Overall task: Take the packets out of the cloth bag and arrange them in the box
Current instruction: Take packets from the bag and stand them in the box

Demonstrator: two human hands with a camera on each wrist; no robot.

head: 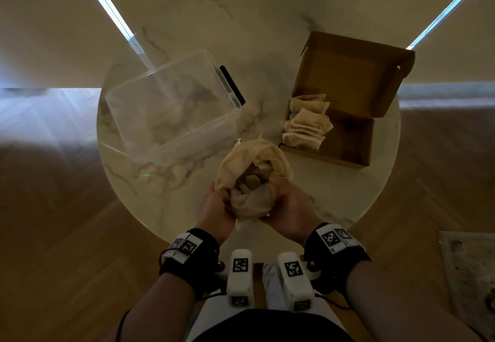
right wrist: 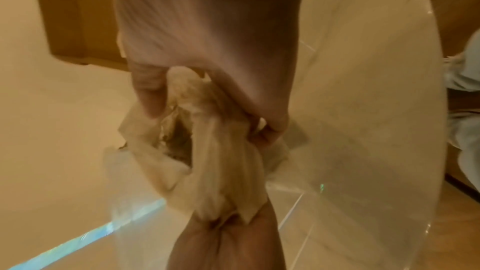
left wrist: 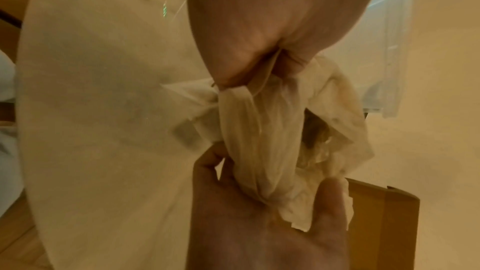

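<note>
A cream cloth bag (head: 251,159) is held just above the near part of the round marble table (head: 267,33). My left hand (head: 218,206) grips its bunched left side and my right hand (head: 288,202) grips its right side, with the mouth spread between them. Brownish packets (head: 251,181) show inside the mouth. In the left wrist view my left hand (left wrist: 262,63) pinches the gathered bag (left wrist: 262,130). In the right wrist view my right hand (right wrist: 207,98) curls round the bag's rim (right wrist: 221,161). The open cardboard box (head: 351,140) at the right holds several packets (head: 305,124) in its left end.
A clear plastic container (head: 171,106) stands at the table's left, with a dark flat object (head: 231,84) behind its right wall. The box's lid (head: 348,74) stands open toward the back. The table's near edge lies just under my wrists; wooden floor surrounds it.
</note>
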